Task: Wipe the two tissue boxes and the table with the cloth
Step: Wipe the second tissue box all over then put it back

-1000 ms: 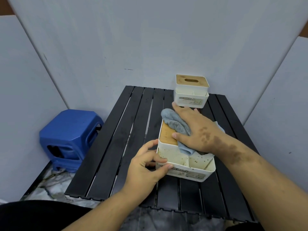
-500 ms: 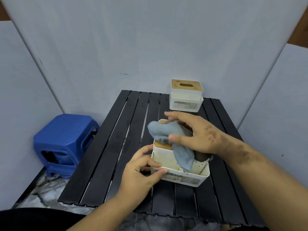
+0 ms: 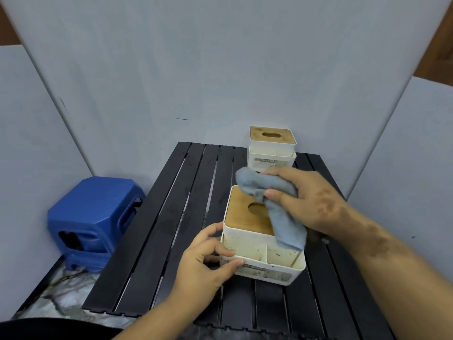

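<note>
So the right hand has the grey-blue cloth bunched up between thumb and fingers, held over the wooden lid of the near tissue box, with one end of the cloth hanging down over the lid's back right part and the front compartments. The lid's oval slot is partly covered by the cloth. The left hand is curled around the box's front left corner, thumb on the front wall and fingers against the left side, so it's clamped on the box. That box is white with brown speckles on its inner walls, and it has a couple of open compartments at the front plus a label on the front face that's too blurry to read. It sits on the black slatted surface, roughly in the middle. The second tissue box, same design with a wooden lid and slot, stands well apart at the far edge, against the grey wall panel. Off to the left, down on the marbled floor beside the surface, there's a blue plastic stool.
</note>
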Demonstrator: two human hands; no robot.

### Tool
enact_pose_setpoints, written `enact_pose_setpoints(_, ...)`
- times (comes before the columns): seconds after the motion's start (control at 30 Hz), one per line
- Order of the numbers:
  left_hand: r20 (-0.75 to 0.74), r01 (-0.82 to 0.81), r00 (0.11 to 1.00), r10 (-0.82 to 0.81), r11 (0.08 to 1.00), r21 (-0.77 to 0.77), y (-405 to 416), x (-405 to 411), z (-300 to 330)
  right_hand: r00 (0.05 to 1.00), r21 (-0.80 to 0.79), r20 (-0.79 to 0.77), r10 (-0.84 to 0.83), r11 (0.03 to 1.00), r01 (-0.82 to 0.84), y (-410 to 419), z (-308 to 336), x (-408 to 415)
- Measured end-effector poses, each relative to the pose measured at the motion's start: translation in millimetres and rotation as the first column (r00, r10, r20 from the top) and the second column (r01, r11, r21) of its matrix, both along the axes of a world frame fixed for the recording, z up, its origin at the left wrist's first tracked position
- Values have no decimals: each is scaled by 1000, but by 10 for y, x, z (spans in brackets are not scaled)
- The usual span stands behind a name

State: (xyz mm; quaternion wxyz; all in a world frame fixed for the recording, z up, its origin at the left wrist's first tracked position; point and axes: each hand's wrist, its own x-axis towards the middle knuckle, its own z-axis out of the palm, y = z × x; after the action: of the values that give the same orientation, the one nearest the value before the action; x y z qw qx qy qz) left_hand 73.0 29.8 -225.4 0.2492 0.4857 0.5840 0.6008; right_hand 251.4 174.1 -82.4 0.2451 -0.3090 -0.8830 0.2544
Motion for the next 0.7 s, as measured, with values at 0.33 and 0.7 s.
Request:
enact_pose_setpoints(0.33,22,-18,1000,18,1000,-2,19,-1,23,957,114,288,-38,993,5,-119,87,133)
enact_pose_setpoints(0.7,-29,-21,999,20,999,-32,-4,10,60,905,140,426,-3,988,-62,-59,-434,-104)
